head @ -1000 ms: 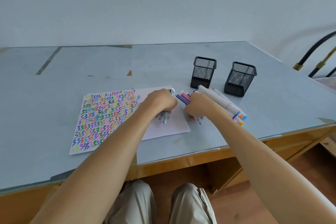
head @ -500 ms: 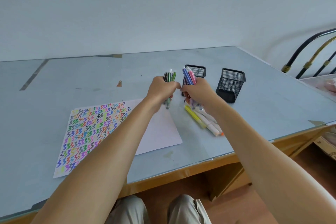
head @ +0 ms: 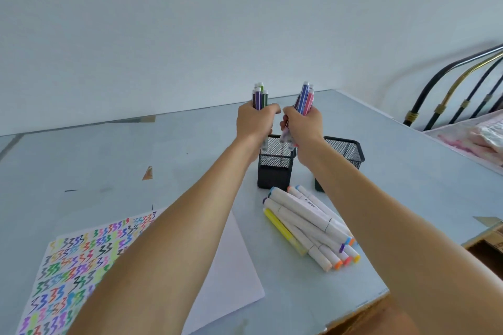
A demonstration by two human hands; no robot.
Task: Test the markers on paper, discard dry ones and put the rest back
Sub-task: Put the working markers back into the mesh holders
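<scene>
Near the centre of the frame, a person's two bare hands are raised side by side above a black mesh pen cup that stands on a pale blue worktop. The left hand has its fingers wrapped tightly around a bundle of thin markers in purple and green. The right hand is clamped the same way on a second bundle in blue and pink. Both bundles stand nearly upright, with their lower ends hanging just over the cup's open mouth. A second mesh cup stands just to the right, partly hidden behind the right forearm. To do this step well, each bundle should probably be lowered straight down, one hand at a time, so the ends clear the rim without tipping the light cup. At lower centre a heap of thick white markers lies on the worktop, not yet put away. At lower left lies the test paper, covered in coloured squiggles. Half a second ago the hands were lower and in front of the cup; now they are higher, above its opening, and the view has tilted up.
</scene>
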